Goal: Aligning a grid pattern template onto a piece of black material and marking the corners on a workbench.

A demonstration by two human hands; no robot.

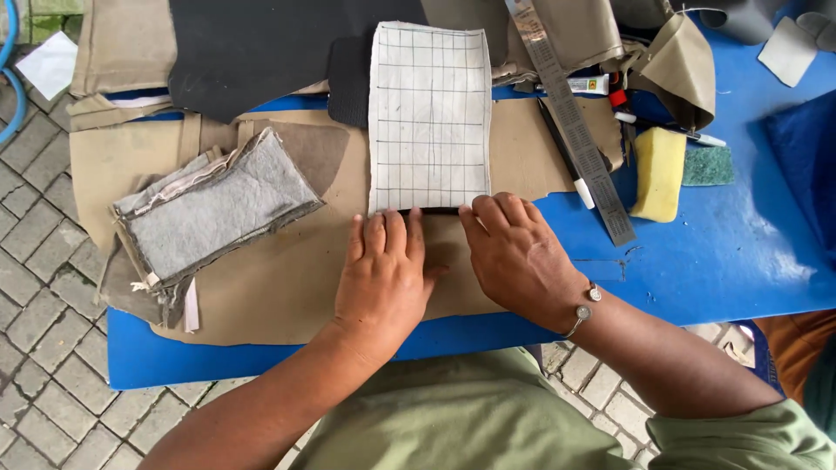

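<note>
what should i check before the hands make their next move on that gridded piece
1. Left hand flat at the near edge of the gridded white sheet: ok.
2. Right hand pressing beside it at the same edge: ok.
3. Sheet lying flat on the tan material: ok, no curl visible.
4. Metal ruler within reach on the right: ok.
5. Sheet aligned with what lies underneath: cannot tell, mostly hidden.
6. Grey stack clear of the sheet: ok.
</note>
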